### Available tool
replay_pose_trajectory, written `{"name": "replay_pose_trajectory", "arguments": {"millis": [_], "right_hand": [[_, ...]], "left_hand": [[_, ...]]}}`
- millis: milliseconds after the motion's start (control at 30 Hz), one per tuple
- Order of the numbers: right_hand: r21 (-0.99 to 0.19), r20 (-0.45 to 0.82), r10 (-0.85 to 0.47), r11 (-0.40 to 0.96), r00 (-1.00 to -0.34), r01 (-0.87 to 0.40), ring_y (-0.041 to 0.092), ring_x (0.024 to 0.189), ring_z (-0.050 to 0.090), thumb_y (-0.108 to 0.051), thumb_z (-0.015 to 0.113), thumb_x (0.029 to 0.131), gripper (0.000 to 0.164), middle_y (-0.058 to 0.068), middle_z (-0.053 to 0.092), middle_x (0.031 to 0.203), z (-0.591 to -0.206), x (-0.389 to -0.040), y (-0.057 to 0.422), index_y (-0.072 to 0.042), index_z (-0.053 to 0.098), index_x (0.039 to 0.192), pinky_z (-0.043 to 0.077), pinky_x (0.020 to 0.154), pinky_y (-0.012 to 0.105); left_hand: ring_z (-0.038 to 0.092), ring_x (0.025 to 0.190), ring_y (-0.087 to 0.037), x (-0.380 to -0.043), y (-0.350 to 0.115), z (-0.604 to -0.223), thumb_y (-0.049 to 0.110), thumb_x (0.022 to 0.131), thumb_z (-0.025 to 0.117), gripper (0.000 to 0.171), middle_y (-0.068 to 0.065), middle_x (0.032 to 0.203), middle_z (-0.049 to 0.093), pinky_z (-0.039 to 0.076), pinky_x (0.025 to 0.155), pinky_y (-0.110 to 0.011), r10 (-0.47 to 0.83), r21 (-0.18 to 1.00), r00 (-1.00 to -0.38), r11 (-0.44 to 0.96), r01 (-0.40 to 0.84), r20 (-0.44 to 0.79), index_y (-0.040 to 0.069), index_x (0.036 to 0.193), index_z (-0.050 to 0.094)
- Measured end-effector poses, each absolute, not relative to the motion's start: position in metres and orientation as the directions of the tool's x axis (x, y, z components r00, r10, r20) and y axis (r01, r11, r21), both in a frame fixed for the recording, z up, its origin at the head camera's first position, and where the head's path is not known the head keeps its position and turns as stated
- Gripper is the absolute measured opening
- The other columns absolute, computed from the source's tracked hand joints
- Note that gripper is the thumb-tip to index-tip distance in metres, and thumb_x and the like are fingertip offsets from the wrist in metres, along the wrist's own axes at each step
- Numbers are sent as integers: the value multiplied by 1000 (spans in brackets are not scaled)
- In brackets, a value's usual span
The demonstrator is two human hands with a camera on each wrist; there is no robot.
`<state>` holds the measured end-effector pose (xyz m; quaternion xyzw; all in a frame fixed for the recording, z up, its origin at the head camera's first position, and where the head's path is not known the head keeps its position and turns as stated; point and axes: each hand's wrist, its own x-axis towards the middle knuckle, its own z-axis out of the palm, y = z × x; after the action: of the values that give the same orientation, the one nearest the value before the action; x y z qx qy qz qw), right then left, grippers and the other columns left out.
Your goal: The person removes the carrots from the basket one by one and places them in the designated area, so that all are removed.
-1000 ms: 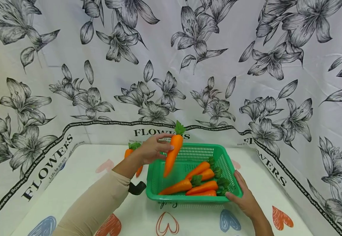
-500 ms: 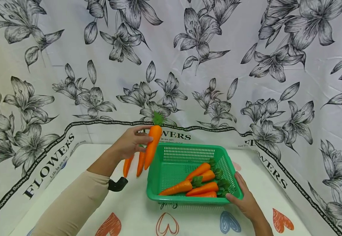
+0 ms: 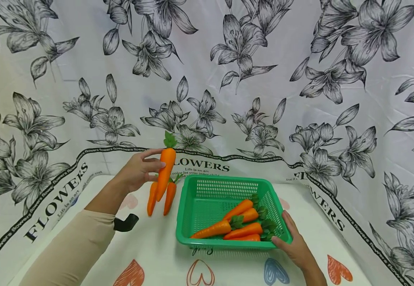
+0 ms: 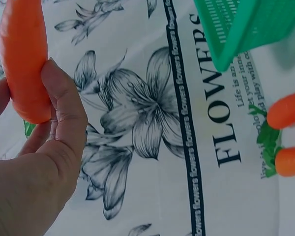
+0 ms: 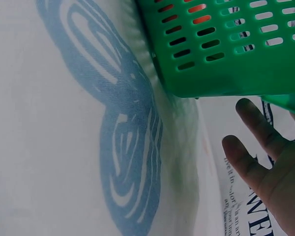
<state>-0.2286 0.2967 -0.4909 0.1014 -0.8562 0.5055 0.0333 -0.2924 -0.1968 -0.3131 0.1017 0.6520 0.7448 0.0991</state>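
Lily-printed cloth [image 3: 207, 119] hangs behind a white worktop [image 3: 156, 254] marked with hearts. Nearest the middle of the work is the held carrot [image 3: 166, 172], raised in the person's left hand [image 3: 138, 171], thumb and fingers pinched about its thick upper end. Its long axis is steep, leaves uppermost, narrow tip slanting down and slightly left. Below that tip in the head view lie two loose carrots [image 3: 170, 197], side by side, leaves away from the person, tips toward them, at much the same slant; the left wrist view shows the held carrot apart from them. Just right stands the green basket [image 3: 207, 210], more carrots [image 3: 212, 229] grouped toward its right side. Farthest from the held carrot, the right hand [image 3: 297, 244] has its fingers extended at the basket's near right corner, grasping nothing.
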Motion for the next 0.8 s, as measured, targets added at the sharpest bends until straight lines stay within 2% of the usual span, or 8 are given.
{"name": "replay_pose_trajectory", "arguments": {"millis": [300, 700, 800], "right_hand": [[-850, 171, -141, 479, -975, -218, 25, 128, 2, -15, 63, 79, 79, -3, 3, 143, -491, -228, 296, -24, 12, 140, 11, 94, 57], [-842, 172, -140, 492, -975, -220, 25, 128, 2, -16, 63, 79, 80, 0, 3, 144, -491, -229, 296, -24, 12, 140, 10, 94, 58], [-839, 170, -139, 500, -976, -217, 25, 128, 2, -16, 63, 79, 80, -2, 4, 144, -492, -230, 297, -25, 12, 140, 11, 93, 58]], "left_hand": [[55, 86, -30, -297, -223, -323, 15, 77, 66, 63, -19, 112, 47, 45, 73, -47, 192, 991, -981, -136, -13, 13, 14, 133, 36], [56, 83, -29, -307, -247, -354, 18, 77, 66, 68, -15, 105, 54, 46, 72, -46, 106, 996, -993, -71, -51, -43, 15, 136, 31], [57, 83, -28, -310, -252, -363, 19, 77, 66, 68, -14, 103, 56, 46, 72, -45, 69, 997, -996, -44, -61, -58, 15, 135, 31]]}}
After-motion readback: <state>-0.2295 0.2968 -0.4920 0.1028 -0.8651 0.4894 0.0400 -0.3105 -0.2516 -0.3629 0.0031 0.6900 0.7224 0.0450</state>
